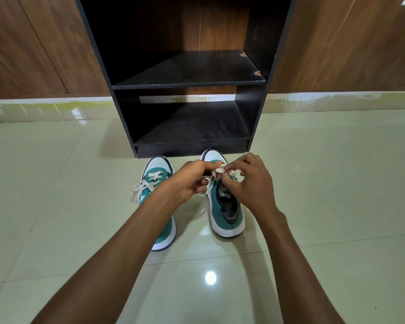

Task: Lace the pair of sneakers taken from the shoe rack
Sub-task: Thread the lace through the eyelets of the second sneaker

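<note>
Two green-and-white sneakers stand side by side on the tiled floor, toes toward the rack. The left sneaker (155,183) has a cream lace crossed near the toe, with loose ends trailing to its left; my left forearm hides its heel half. Above the right sneaker (227,213) both hands meet over the eyelets. My left hand (192,178) pinches the cream lace (220,170) from the left. My right hand (250,181) grips the same lace from the right with thumb and fingertips. The eyelets under my fingers are hidden.
A black shoe rack (189,83) with two bare shelves stands right behind the sneakers' toes, against a wood-panelled wall (45,47). Glossy pale floor tiles (56,206) stretch out on both sides and toward me.
</note>
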